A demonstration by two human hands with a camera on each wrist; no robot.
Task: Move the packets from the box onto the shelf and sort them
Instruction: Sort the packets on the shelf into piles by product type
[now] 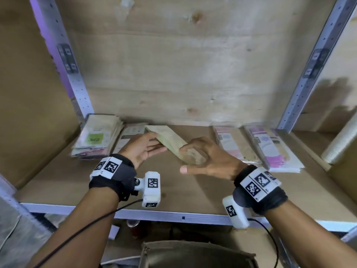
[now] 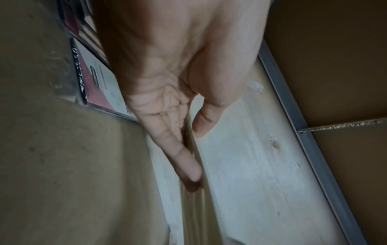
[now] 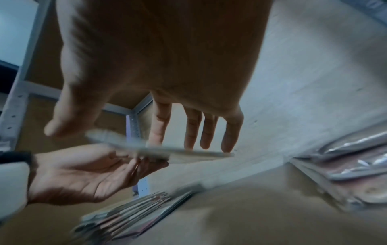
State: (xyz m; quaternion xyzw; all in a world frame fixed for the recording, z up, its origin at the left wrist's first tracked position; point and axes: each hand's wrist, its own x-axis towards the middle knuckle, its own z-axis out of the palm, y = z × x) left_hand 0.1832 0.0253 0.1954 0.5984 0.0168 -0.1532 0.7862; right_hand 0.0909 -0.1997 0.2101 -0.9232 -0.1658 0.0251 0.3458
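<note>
Above the middle of the shelf (image 1: 189,192), you hold a small bundle of beige packets (image 1: 172,143) between both hands. Your left hand (image 1: 144,148) supports it from below with straight fingers and the thumb on top; your right hand (image 1: 207,161) rests straight fingertips on its near end, thumb spread clear. Sorted stacks already lie on the shelf: a stack with a green label (image 1: 97,137) at the left and pink-printed stacks (image 1: 270,147) at the right. You appear to be in the sorting step, with this bundle unplaced. The box (image 1: 197,254) sits below the shelf edge. Next, set the bundle flat in the bare stretch between the stacks, or onto a matching pile.
</note>
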